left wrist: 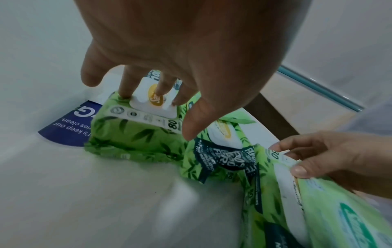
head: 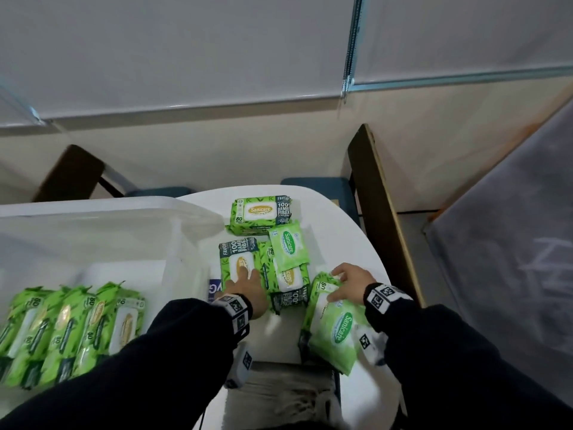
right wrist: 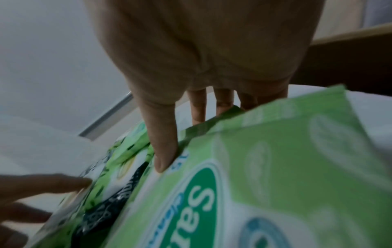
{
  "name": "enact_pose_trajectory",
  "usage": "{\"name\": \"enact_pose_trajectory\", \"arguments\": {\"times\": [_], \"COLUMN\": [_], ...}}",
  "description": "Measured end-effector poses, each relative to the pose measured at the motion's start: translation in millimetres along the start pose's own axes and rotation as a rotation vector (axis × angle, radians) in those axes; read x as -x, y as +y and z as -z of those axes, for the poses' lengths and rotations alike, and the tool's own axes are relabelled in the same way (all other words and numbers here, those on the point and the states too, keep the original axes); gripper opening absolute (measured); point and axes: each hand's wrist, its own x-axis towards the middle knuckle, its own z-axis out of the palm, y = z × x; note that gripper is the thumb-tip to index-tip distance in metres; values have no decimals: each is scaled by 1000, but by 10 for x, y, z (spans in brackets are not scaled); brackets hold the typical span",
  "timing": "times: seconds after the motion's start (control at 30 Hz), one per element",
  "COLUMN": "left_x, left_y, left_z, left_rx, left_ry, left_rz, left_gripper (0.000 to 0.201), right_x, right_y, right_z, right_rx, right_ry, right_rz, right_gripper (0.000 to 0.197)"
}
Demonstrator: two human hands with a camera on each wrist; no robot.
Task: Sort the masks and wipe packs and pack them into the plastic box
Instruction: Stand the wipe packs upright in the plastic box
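Packed: row of wipe packs upright in plastic box, 8 o'clock.
Left: five-odd packs on bench; masks unseen.
Left hand: fingers spread, touching bamboo pack.
Right hand: gripping two stacked packs.

Left arm: dark sleeve, reaching forward from the lower left, a marker band at the wrist.
Left hand: palm down, fingers spread and fairly straight, their tips pressing on the top of a wipe pack; thumb hangs free of it.
Right arm: dark sleeve, coming in from the lower right, a marker band at the wrist.
Right hand: fingers curled over the far edge of a stack of packs, thumb pressed on its top face.
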Motion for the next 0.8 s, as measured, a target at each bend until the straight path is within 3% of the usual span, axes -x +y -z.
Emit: {"name": "enact_pose_trajectory", "arguments": {"times": [0.07,0.13,0.23,0.33,0.47,0.57,0.63,0.7,0.8], "left_x": [-7,-46,-128,-196,-174,-173,-119,-46,78], "left_y": [-52,-77,-112,-92,-70,-123,-121,-59,37], "left_z": [63,170,258,178,112,182,254,294,319], "left_rx": [50,215,539,672,705,759,770,751,899], "left_ry": [11,93,178,147,150,117,143,205,289], "left_rz": [-6,76,319,383,474,453,442,424,318], "left_gripper": [72,72,82,79,91,103,98,91,86], "right_x": [-17,-20,0,76,313,309,260,270,242], "right_y": [115,203,300,409,477,503,485,438,420], "right_z": [67,112,144,41,-235,-324,-295,-256,-281], "right_rx": [-120,-232,-341,-345,-374,-410,-415,-432,-529], "right_ry": [1,-19,-2,89,124,133,83,14,-27], "right_rz": [-6,-12,-6,-74,-230,-271,-300,-310,-325], "right_gripper": [62,56,60,56,73,86,90,77,95]}}
